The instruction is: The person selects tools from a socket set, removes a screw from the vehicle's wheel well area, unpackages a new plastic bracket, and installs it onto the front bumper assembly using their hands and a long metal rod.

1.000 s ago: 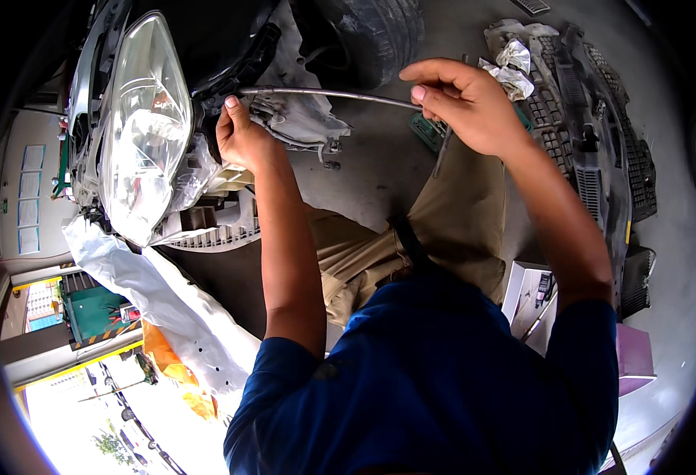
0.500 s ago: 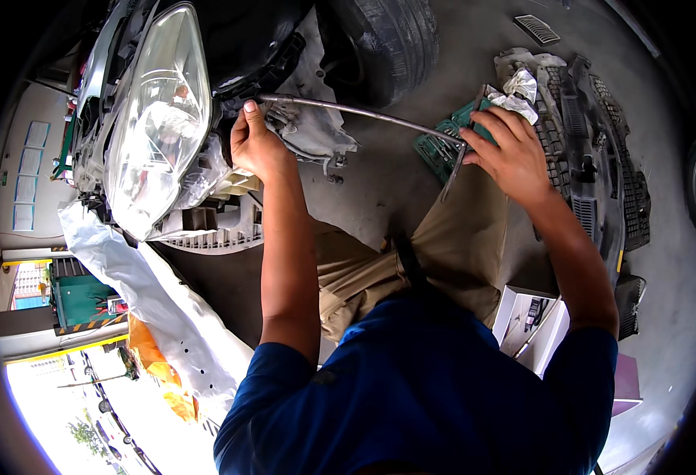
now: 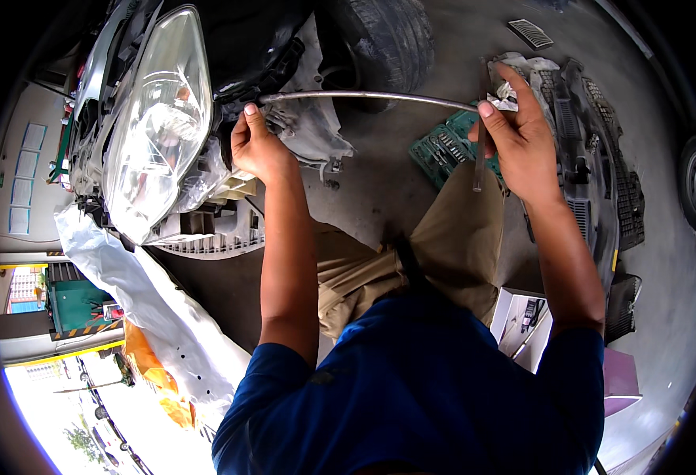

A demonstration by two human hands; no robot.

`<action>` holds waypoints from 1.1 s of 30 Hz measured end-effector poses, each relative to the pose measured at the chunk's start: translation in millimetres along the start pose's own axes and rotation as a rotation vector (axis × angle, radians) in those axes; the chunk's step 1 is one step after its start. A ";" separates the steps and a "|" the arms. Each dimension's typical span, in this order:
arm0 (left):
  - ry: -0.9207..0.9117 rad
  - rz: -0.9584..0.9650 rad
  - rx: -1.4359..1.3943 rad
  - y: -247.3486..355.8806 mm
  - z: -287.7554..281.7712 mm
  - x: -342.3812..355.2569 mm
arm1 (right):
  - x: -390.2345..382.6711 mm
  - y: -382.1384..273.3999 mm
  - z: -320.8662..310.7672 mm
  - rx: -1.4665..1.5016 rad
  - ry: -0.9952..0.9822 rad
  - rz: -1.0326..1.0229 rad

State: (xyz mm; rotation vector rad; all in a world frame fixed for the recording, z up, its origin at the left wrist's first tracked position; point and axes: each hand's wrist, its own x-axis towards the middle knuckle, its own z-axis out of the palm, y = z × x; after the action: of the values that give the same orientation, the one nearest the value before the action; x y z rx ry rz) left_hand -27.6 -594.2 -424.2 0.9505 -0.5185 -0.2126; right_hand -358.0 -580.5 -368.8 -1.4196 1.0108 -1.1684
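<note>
A person's left hand (image 3: 259, 146) closes its grip around the near end of a long grey metal rod (image 3: 364, 96), just where the rod meets the dark bodywork under a car's clear headlight (image 3: 154, 127), while the right hand (image 3: 522, 138) pinches the rod's far end between thumb and fingers, together with a short crosswise handle (image 3: 479, 154) that hangs down from it. The rod runs nearly level between the two hands, slightly bowed in the wide lens, above the concrete floor (image 3: 380, 182) and in front of a black tyre (image 3: 387, 39). Just beyond the right hand's fingers lies a crumpled pale rag (image 3: 514, 67) on a detached black grille panel (image 3: 601, 174) spread along the floor. Below the rod, partly hidden by the person's tan trouser knee (image 3: 459, 229), an open green tool case (image 3: 447, 146) holds rows of small sockets in its moulded slots; how many are there cannot be told. Near the right elbow an open white box (image 3: 522, 324) shows small dark parts inside, too small to make out. To the left, a white bumper cover (image 3: 150, 309) lies stretched on the floor beneath the headlight, with something orange (image 3: 154, 364) beside it.
</note>
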 end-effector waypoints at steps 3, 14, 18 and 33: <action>-0.008 -0.020 0.013 1.4 1.4 0.5 | -3.6 -2.0 -16.0 0.107 -0.251 -0.098; 0.007 -0.045 -0.019 6.6 5.3 -4.4 | 1.9 0.6 -4.4 0.023 -0.102 0.192; -0.008 -0.070 -0.033 3.8 1.7 -1.3 | -9.0 -2.4 2.4 0.119 0.015 0.091; -0.061 -0.069 -0.003 5.0 -4.0 1.9 | -6.4 3.6 4.3 0.456 -0.077 0.364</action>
State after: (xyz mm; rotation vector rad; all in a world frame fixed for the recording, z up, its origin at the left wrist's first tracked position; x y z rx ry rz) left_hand -24.2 -589.2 -421.3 0.9623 -0.5419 -0.3047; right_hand -355.0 -574.1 -373.5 -0.8714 0.8376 -0.9857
